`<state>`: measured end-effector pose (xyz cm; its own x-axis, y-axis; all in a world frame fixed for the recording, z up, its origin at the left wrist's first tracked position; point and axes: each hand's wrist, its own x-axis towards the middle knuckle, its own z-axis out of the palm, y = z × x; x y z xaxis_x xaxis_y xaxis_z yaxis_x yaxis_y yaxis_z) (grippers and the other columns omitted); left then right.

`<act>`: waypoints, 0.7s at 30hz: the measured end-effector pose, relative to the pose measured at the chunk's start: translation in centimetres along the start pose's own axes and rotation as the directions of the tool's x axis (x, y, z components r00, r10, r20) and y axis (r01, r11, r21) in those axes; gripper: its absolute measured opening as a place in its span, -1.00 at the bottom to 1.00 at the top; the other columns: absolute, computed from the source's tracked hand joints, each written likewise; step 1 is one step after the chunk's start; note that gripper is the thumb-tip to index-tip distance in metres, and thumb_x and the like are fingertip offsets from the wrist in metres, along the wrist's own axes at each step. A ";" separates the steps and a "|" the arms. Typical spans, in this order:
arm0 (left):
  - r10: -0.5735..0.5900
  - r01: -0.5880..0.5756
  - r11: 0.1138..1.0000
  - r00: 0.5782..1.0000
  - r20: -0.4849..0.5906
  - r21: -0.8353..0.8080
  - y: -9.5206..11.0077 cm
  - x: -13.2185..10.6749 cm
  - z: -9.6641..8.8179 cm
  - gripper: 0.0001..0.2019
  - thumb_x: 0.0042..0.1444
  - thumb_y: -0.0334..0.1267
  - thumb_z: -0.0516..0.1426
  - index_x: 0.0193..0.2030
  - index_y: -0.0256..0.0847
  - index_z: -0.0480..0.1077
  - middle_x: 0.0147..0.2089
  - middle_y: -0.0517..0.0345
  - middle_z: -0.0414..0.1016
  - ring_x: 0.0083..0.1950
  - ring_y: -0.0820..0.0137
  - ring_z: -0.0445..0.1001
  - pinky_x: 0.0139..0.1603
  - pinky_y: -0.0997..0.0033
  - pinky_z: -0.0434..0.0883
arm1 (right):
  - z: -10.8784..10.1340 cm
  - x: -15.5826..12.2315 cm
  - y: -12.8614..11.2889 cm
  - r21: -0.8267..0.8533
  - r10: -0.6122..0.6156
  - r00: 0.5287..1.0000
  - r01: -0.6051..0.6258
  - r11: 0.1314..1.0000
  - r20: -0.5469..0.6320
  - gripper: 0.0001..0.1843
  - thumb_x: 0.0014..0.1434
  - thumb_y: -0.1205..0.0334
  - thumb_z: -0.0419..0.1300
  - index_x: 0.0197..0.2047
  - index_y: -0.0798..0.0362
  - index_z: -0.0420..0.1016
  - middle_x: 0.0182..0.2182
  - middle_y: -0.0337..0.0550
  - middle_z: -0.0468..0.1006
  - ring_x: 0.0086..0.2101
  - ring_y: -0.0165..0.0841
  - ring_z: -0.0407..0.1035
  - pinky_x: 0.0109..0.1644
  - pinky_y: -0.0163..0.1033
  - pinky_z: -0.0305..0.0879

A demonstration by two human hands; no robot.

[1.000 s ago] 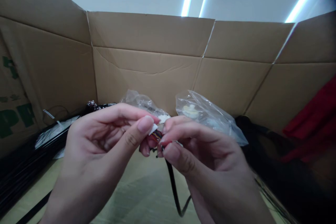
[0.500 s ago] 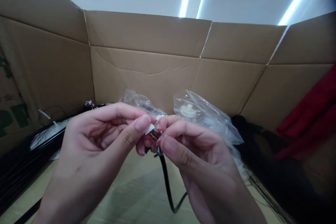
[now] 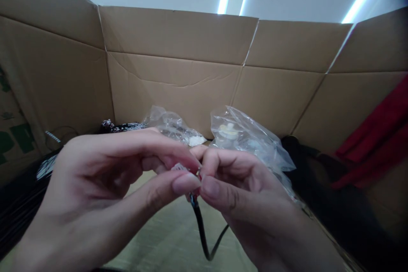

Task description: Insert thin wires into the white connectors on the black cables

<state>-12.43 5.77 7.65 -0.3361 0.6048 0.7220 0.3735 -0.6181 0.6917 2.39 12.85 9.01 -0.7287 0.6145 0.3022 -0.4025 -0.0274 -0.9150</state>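
My left hand (image 3: 105, 182) and my right hand (image 3: 251, 195) meet in the middle of the view, fingertips pinched together. Between them is the end of a thin black cable (image 3: 201, 233) with coloured wires at its tip, and a small white connector (image 3: 179, 167) peeks out under my left fingers. The cable hangs down in a loop below my hands. Just behind the hands lie two clear plastic bags, one on the left (image 3: 168, 125) and one on the right (image 3: 251, 138), with small white parts inside.
Tall brown cardboard walls (image 3: 178, 72) enclose the work spot on three sides. Bundles of black cable (image 3: 19, 204) lie at the left, dark cables (image 3: 334, 191) at the right, and red cloth (image 3: 379, 144) at the far right. A light wooden surface (image 3: 165, 242) is underneath.
Both hands have come closer to the camera and lower. My left thumb now covers most of the white connector, and the fingertips press tighter around the cable end.
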 end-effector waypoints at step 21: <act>0.169 -0.157 0.953 0.985 -0.026 0.259 0.5 -0.3 1.0 -0.93 0.17 -0.33 0.24 -0.32 -0.07 0.52 -0.37 0.40 0.59 -0.42 0.60 0.56 -0.40 0.77 0.49 | 2.7 -0.5 2.6 -0.722 -0.689 0.692 0.361 0.589 -0.216 -0.86 0.13 0.45 0.22 -0.46 0.14 0.49 -0.48 -0.23 0.50 -0.42 -0.49 0.41 -0.34 -0.37 0.34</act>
<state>-11.32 5.78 7.71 -0.2901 0.4786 0.8287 0.6330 -0.5536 0.5412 0.19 10.40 7.19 -0.1074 0.6144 0.7817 -0.1003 0.7755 -0.6233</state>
